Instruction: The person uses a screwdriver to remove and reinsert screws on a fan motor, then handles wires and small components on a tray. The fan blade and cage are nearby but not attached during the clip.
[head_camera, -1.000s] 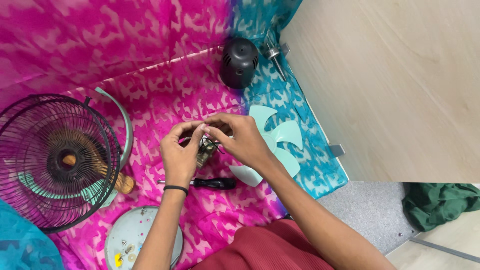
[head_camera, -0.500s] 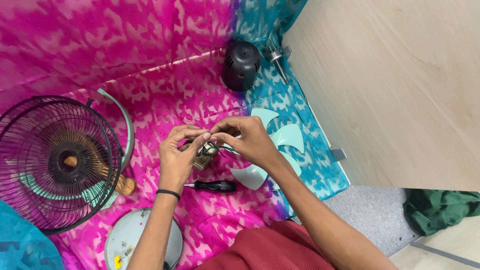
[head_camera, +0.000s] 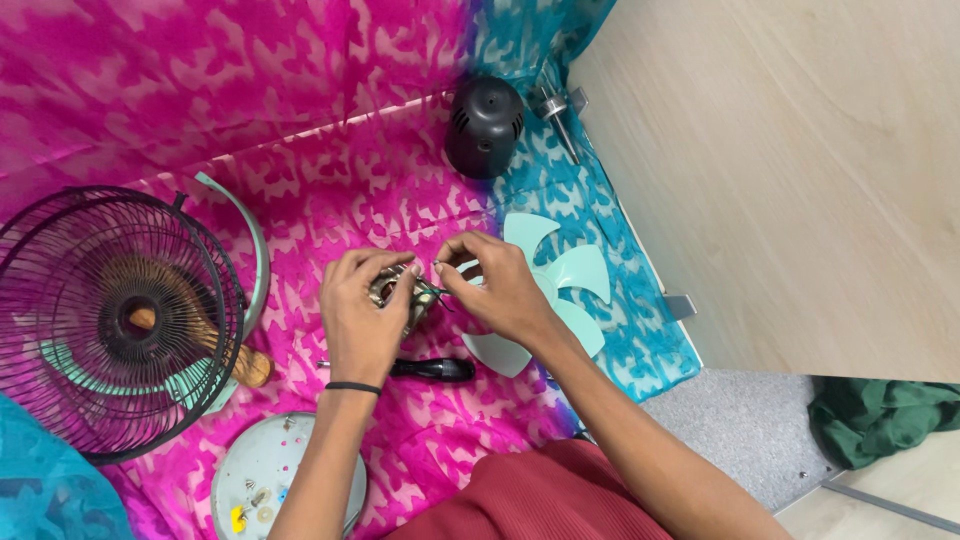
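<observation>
My left hand (head_camera: 362, 318) wraps closed around the small fan motor (head_camera: 400, 296) mid-cloth. My right hand (head_camera: 497, 283) pinches its wiring, just above the screwdriver (head_camera: 425, 369).

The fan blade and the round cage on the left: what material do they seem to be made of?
The fan blade looks like moulded plastic: even pale mint colour, smooth matt surface. The round cage seems to be thin metal wire with a dark coating: fine spokes and rings with a slight sheen.

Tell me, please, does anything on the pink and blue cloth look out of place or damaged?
Nothing looks damaged, but a fan lies dismantled: the mint plastic fan blade, black wire grille and black domed motor cover lie apart, while both hands hold a small metal motor part.
</observation>
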